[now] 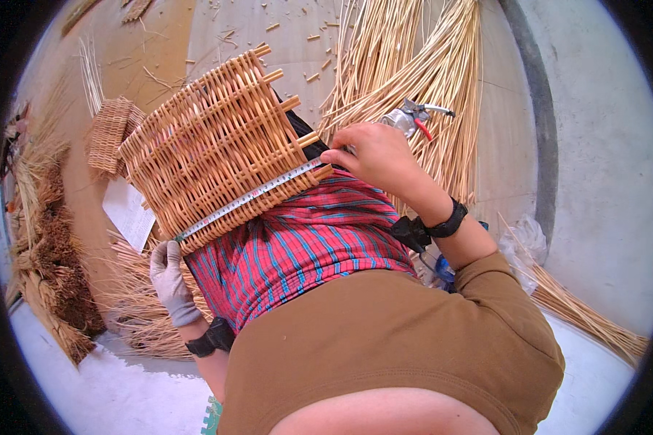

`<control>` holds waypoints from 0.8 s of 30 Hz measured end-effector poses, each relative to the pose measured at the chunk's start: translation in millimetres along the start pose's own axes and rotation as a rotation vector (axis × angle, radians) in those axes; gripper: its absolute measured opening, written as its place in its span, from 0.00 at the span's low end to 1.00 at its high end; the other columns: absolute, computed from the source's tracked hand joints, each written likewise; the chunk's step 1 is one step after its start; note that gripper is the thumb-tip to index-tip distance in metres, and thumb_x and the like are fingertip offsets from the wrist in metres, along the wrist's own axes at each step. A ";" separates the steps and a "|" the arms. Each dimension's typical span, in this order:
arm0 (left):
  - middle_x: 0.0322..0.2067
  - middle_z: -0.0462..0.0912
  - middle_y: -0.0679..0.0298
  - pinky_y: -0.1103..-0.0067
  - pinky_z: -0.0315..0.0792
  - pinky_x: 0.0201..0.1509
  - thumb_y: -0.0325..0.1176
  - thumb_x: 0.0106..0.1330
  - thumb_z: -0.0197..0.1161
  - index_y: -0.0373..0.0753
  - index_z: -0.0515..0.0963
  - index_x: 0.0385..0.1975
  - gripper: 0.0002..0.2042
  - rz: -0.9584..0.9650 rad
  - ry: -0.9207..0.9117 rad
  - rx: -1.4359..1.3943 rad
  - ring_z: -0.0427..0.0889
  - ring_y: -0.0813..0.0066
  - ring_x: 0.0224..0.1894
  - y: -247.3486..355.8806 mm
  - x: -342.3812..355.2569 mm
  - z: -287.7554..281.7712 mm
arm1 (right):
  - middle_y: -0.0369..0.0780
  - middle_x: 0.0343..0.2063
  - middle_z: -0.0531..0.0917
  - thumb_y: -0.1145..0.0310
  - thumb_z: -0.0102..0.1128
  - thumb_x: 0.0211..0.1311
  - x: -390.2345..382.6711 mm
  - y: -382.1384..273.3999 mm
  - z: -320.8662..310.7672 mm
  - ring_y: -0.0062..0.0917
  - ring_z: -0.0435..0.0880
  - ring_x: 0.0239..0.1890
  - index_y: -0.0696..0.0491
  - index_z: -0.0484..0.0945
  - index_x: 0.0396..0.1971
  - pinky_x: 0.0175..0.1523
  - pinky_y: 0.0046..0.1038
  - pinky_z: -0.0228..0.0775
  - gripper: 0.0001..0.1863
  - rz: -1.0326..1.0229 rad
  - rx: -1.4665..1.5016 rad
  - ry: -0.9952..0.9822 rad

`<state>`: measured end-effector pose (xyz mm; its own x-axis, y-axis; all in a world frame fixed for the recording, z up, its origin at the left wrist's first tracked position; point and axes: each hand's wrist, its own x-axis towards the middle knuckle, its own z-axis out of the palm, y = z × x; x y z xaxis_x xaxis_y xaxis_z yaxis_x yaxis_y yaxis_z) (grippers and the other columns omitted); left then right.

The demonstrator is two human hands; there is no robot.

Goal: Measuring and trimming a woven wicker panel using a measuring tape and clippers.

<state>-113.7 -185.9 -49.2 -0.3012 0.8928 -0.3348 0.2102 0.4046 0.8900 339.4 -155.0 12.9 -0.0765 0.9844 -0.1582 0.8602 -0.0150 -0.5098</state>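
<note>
A woven wicker panel (pixel 218 138) lies tilted across my lap on a red and blue checked cloth (pixel 305 235). Thick rod ends stick out of its right side. Along its near edge a white tape measure (pixel 250 197) is stretched from corner to corner. My left hand (pixel 170 284), in a pale glove, has its fingers closed at the tape's left end, by the panel's lower left corner. With bare fingers pinched, my right hand (pixel 374 154) holds the tape's other end beside the protruding rods. The fingertips' exact contact is partly hidden.
Pruning shears (pixel 417 119) with a red handle rest on long rattan canes (pixel 446 80) beyond my right hand. A smaller woven piece (pixel 110 138) and a paper sheet (pixel 128 212) lie left. Dried plant bundles (pixel 51 254) line the far left; a plastic bag (pixel 524 246) sits right.
</note>
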 end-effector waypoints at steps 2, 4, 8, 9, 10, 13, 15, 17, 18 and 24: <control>0.40 0.83 0.66 0.79 0.72 0.52 0.37 0.70 0.69 0.34 0.80 0.46 0.14 0.042 0.009 0.069 0.77 0.78 0.43 4.2 -2.0 -1.3 | 0.43 0.26 0.86 0.48 0.68 0.60 2.2 2.1 0.5 0.41 0.86 0.33 0.50 0.87 0.30 0.39 0.41 0.77 0.18 -0.031 0.018 -0.008; 0.40 0.83 0.66 0.78 0.72 0.53 0.37 0.70 0.69 0.33 0.80 0.46 0.14 0.186 0.160 0.099 0.78 0.77 0.44 28.5 -14.8 22.0 | 0.44 0.25 0.85 0.48 0.68 0.60 8.3 6.6 -0.9 0.41 0.86 0.33 0.51 0.87 0.30 0.38 0.40 0.77 0.19 -0.058 0.034 -0.012; 0.33 0.81 0.69 0.86 0.72 0.40 0.39 0.73 0.65 0.36 0.80 0.45 0.12 0.299 0.162 0.135 0.78 0.84 0.35 77.6 -43.6 29.3 | 0.42 0.25 0.84 0.46 0.65 0.64 15.3 38.4 -10.7 0.33 0.84 0.30 0.54 0.84 0.34 0.37 0.33 0.73 0.22 0.019 0.485 0.015; 0.31 0.80 0.71 0.89 0.71 0.33 0.40 0.74 0.63 0.37 0.80 0.44 0.12 0.111 -0.065 0.058 0.77 0.87 0.30 88.5 -53.9 29.3 | 0.41 0.26 0.83 0.45 0.64 0.66 22.1 58.2 -5.9 0.29 0.82 0.30 0.55 0.83 0.36 0.37 0.31 0.72 0.24 0.035 0.553 0.065; 0.26 0.78 0.72 0.91 0.64 0.22 0.45 0.75 0.61 0.38 0.80 0.43 0.15 0.055 -0.240 0.041 0.72 0.91 0.22 99.6 -59.6 51.6 | 0.41 0.26 0.83 0.44 0.62 0.67 30.8 93.5 8.0 0.28 0.81 0.30 0.56 0.83 0.38 0.38 0.31 0.72 0.26 0.159 0.553 0.035; 0.33 0.83 0.63 0.89 0.68 0.20 0.55 0.74 0.58 0.30 0.77 0.53 0.29 -0.405 -0.714 -0.276 0.77 0.86 0.24 68.9 -60.6 70.8 | 0.41 0.27 0.83 0.40 0.59 0.68 49.9 183.6 72.6 0.27 0.81 0.31 0.59 0.83 0.40 0.39 0.31 0.73 0.31 0.494 0.496 0.005; 0.40 0.85 0.57 0.84 0.78 0.29 0.53 0.74 0.58 0.31 0.75 0.58 0.28 -0.579 -0.706 -0.517 0.84 0.77 0.33 40.7 -49.0 79.9 | 0.43 0.29 0.85 0.39 0.59 0.67 51.7 214.1 93.8 0.28 0.83 0.33 0.59 0.83 0.40 0.42 0.32 0.75 0.32 0.484 0.324 -0.070; 0.44 0.84 0.56 0.80 0.81 0.37 0.51 0.74 0.58 0.32 0.74 0.59 0.27 -0.579 -0.668 -0.654 0.85 0.72 0.39 23.6 -46.6 92.8 | 0.45 0.34 0.87 0.39 0.60 0.66 48.3 230.2 118.2 0.30 0.86 0.37 0.59 0.84 0.42 0.45 0.34 0.75 0.32 0.543 0.504 -0.040; 0.47 0.84 0.54 0.75 0.84 0.44 0.48 0.75 0.59 0.33 0.72 0.61 0.26 -0.592 -0.646 -0.776 0.86 0.67 0.45 24.5 -46.5 100.1 | 0.45 0.35 0.87 0.38 0.60 0.66 47.9 235.1 120.1 0.31 0.86 0.38 0.59 0.84 0.43 0.45 0.34 0.75 0.32 0.562 0.491 -0.032; 0.58 0.79 0.53 0.67 0.83 0.59 0.38 0.74 0.62 0.35 0.67 0.66 0.25 -0.531 -0.544 -1.029 0.83 0.58 0.56 26.6 -43.4 131.6 | 0.46 0.36 0.88 0.45 0.65 0.64 64.6 258.0 124.2 0.35 0.87 0.41 0.56 0.84 0.46 0.48 0.33 0.77 0.27 0.463 0.241 -0.037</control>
<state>27.3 -187.8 -51.7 0.3425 0.7336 -0.5869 -0.7054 0.6134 0.3551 493.7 -117.1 -233.9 0.2630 0.8581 -0.4410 0.6677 -0.4918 -0.5589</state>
